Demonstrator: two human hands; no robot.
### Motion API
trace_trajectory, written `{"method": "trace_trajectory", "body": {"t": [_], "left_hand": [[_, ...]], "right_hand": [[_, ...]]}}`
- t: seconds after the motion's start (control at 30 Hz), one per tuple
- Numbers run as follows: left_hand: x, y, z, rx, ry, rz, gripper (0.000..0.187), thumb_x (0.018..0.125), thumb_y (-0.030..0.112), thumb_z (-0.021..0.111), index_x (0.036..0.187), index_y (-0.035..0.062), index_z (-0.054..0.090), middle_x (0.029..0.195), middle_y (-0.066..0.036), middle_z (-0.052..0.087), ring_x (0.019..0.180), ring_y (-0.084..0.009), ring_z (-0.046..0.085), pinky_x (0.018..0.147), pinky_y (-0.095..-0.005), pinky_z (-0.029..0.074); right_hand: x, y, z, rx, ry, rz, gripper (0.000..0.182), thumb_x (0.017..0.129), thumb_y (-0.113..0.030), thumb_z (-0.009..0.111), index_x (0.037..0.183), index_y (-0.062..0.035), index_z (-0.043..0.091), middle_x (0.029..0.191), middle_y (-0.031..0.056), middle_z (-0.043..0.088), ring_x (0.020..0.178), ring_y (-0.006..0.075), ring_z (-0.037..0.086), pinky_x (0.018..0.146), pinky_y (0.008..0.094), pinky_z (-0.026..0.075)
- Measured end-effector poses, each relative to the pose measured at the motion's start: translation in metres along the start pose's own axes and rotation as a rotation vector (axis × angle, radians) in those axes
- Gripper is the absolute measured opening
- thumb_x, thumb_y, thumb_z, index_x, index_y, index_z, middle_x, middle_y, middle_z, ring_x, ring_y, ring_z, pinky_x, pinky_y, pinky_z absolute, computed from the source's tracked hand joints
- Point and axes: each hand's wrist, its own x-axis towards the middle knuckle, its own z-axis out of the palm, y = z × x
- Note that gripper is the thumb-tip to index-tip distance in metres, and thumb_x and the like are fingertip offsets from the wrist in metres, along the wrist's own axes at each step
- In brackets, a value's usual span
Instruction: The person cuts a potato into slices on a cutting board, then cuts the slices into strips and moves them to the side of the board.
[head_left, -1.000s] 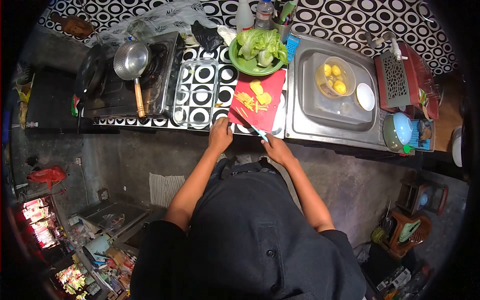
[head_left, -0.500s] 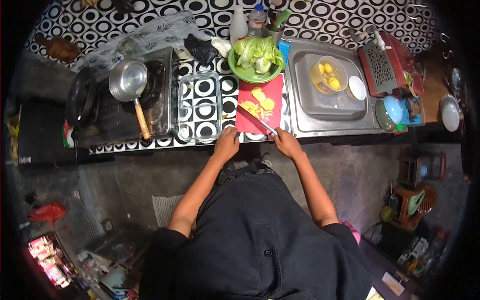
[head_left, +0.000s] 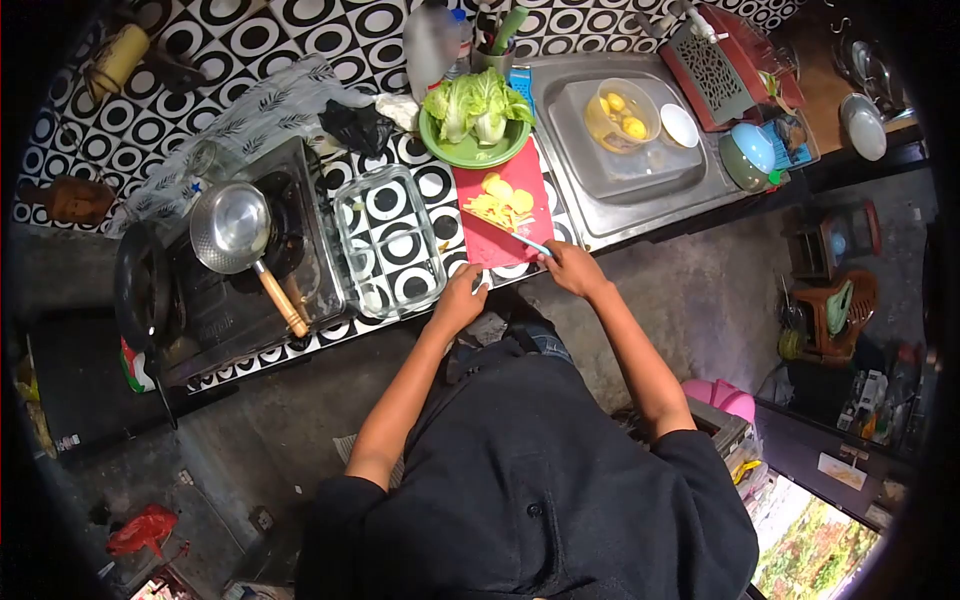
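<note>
Red board (head_left: 489, 247) — knife (head_left: 534, 245) blurs near its tip.

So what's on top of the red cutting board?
Yellow slices and thin strips lie on the red board, with the knife at the strips. The green bowl covers its far end; what's there can't be seen.

Before me, cut pieces (head_left: 497, 206) lie on my board (head_left: 508, 250), between the dish (head_left: 392, 243) at left and the sink (head_left: 610, 215) at right. Behind the board sits a bowl (head_left: 475, 156) of greens (head_left: 475, 105); farther left, a pan (head_left: 230, 228) on the stove (head_left: 215, 325).
</note>
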Motion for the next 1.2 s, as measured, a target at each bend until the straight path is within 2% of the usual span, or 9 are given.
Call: {"method": "trace_trajectory", "body": {"t": [0.13, 0.23, 0.33, 0.43, 0.47, 0.7, 0.83, 0.97, 1.2], "left_hand": [[0.017, 0.006, -0.004, -0.121, 0.127, -0.025, 0.028, 0.093, 0.006, 0.064, 0.118, -0.0044, 0.064, 0.107, -0.016, 0.070, 0.090, -0.0223, 0.071, 0.080, -0.0344, 0.056], [0.039, 0.012, -0.002, -0.103, 0.234, -0.062, 0.025, 0.092, 0.006, 0.067, 0.115, -0.0029, 0.065, 0.099, -0.013, 0.070, 0.088, -0.0218, 0.071, 0.077, -0.0323, 0.056], [0.064, 0.026, 0.004, 0.001, 0.258, -0.061, 0.026, 0.089, 0.007, 0.071, 0.113, -0.0015, 0.066, 0.098, -0.014, 0.069, 0.091, -0.0263, 0.069, 0.080, -0.0365, 0.055], [0.093, 0.038, 0.016, 0.270, 0.301, 0.108, 0.030, 0.085, 0.009, 0.074, 0.113, -0.0001, 0.066, 0.100, -0.015, 0.067, 0.096, -0.0318, 0.065, 0.087, -0.0416, 0.052], [0.101, 0.042, 0.023, 0.318, 0.300, 0.075, 0.035, 0.081, 0.012, 0.076, 0.112, 0.0000, 0.066, 0.105, -0.015, 0.064, 0.103, -0.0357, 0.060, 0.093, -0.0452, 0.047], [0.146, 0.073, 0.056, 0.630, 0.265, -0.023, 0.043, 0.077, 0.023, 0.082, 0.112, 0.0008, 0.068, 0.109, -0.014, 0.061, 0.106, -0.0337, 0.053, 0.093, -0.0465, 0.040], [0.152, 0.079, 0.062, 0.693, 0.253, -0.064, 0.043, 0.076, 0.025, 0.083, 0.110, 0.0022, 0.069, 0.109, -0.013, 0.061, 0.106, -0.0321, 0.054, 0.091, -0.0454, 0.039], [0.154, 0.083, 0.063, 0.705, 0.277, -0.046, 0.023, 0.082, 0.015, 0.075, 0.101, 0.0026, 0.072, 0.102, -0.015, 0.065, 0.103, -0.0322, 0.058, 0.090, -0.0450, 0.039], [0.157, 0.076, 0.056, 0.521, 0.468, -0.057, 0.016, 0.084, 0.010, 0.071, 0.095, -0.0011, 0.072, 0.089, -0.019, 0.068, 0.084, -0.0357, 0.065, 0.081, -0.0475, 0.049]], "right_hand": [[-0.002, 0.013, -0.010, 0.188, 0.003, -0.023, 0.030, 0.100, -0.030, 0.057, 0.108, -0.0016, 0.063, 0.098, 0.0270, 0.067, 0.096, 0.0465, 0.063, 0.082, 0.0519, 0.049], [-0.007, 0.017, -0.029, 0.244, 0.007, 0.004, 0.030, 0.098, -0.030, 0.059, 0.109, -0.0017, 0.065, 0.095, 0.0253, 0.067, 0.094, 0.0458, 0.063, 0.079, 0.0503, 0.048], [-0.009, 0.044, -0.040, 0.253, 0.036, -0.013, 0.028, 0.097, -0.027, 0.059, 0.105, -0.0012, 0.065, 0.092, 0.0232, 0.067, 0.090, 0.0454, 0.062, 0.077, 0.0487, 0.048], [-0.007, 0.071, -0.049, 0.277, 0.064, -0.024, 0.026, 0.097, -0.026, 0.059, 0.102, -0.0009, 0.065, 0.092, 0.0228, 0.066, 0.090, 0.0450, 0.062, 0.077, 0.0488, 0.048], [-0.008, 0.079, -0.053, 0.277, 0.069, 0.001, 0.025, 0.097, -0.025, 0.060, 0.100, -0.0006, 0.064, 0.091, 0.0228, 0.066, 0.090, 0.0449, 0.062, 0.077, 0.0491, 0.048], [-0.006, 0.121, -0.081, 0.323, 0.111, 0.036, 0.026, 0.098, -0.025, 0.060, 0.103, -0.0009, 0.066, 0.095, 0.0229, 0.068, 0.092, 0.0444, 0.064, 0.080, 0.0468, 0.049], [-0.008, 0.130, -0.089, 0.368, 0.100, 0.022, 0.026, 0.098, -0.025, 0.060, 0.103, 0.0001, 0.066, 0.096, 0.0228, 0.068, 0.093, 0.0438, 0.064, 0.080, 0.0458, 0.050], [-0.007, 0.140, -0.090, 0.379, 0.094, -0.006, 0.025, 0.099, -0.024, 0.060, 0.102, 0.0005, 0.065, 0.095, 0.0229, 0.068, 0.092, 0.0440, 0.064, 0.080, 0.0456, 0.050], [0.003, 0.149, -0.086, 0.411, 0.054, -0.043, 0.025, 0.100, -0.024, 0.058, 0.104, 0.0003, 0.064, 0.095, 0.0243, 0.068, 0.092, 0.0446, 0.064, 0.080, 0.0456, 0.050]]}}
